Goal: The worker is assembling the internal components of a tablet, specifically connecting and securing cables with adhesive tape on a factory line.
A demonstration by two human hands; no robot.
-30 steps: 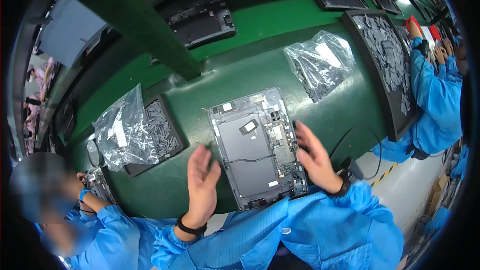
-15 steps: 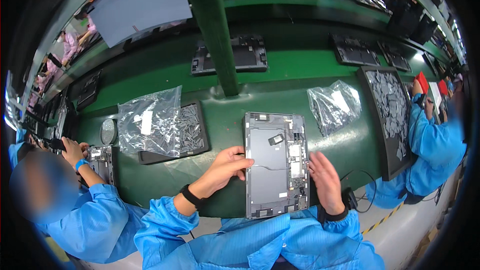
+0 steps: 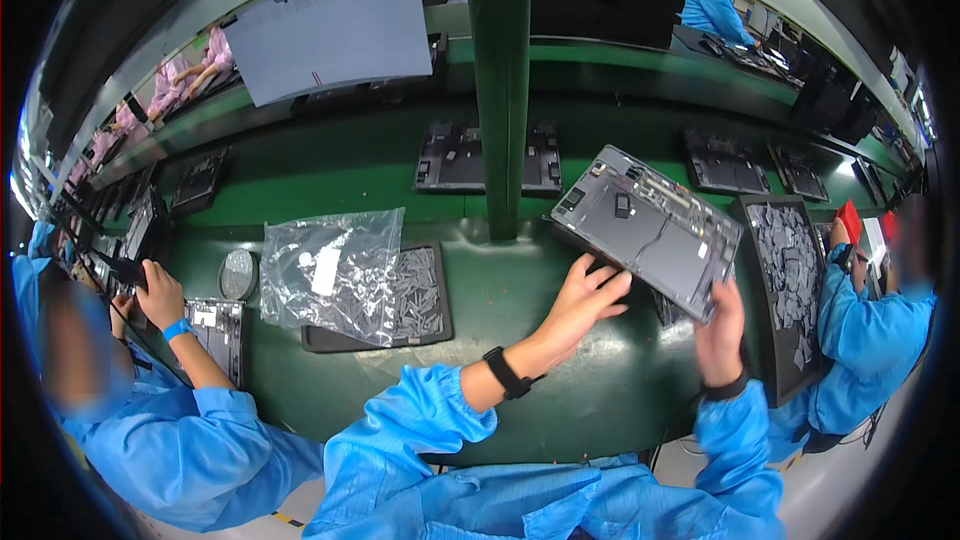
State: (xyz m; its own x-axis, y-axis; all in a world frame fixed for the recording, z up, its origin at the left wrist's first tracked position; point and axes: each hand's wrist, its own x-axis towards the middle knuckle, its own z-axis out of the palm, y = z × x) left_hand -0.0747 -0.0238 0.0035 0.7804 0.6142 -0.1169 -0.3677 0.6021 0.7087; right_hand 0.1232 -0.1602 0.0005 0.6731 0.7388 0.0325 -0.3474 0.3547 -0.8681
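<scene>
A laptop base (image 3: 665, 245) with its inner circuit board and a dark cable exposed is tilted above the bench at centre right. My right hand (image 3: 722, 335) grips its near right corner, thumb on the upper side and the other fingers mostly hidden beneath. By the near left edge of the base is my left hand (image 3: 570, 310), its fingers apart; whether the fingertips touch the edge I cannot tell. A small black piece (image 3: 622, 206) lies on the panel inside the base. Under the base, a clear plastic bag (image 3: 675, 318) is mostly hidden.
Left of my arms, a clear bag (image 3: 325, 280) overlaps a black tray (image 3: 350, 340) of small grey strips. A tray (image 3: 748, 230) of grey pieces stands at right. A green post (image 3: 500, 90) rises ahead, with laptop bases (image 3: 450, 155) behind it. Co-workers sit on both sides.
The laptop base has gone from lying upright in front of me to raised, turned and farther right. Both hands have moved with it, and the head view has shifted.
</scene>
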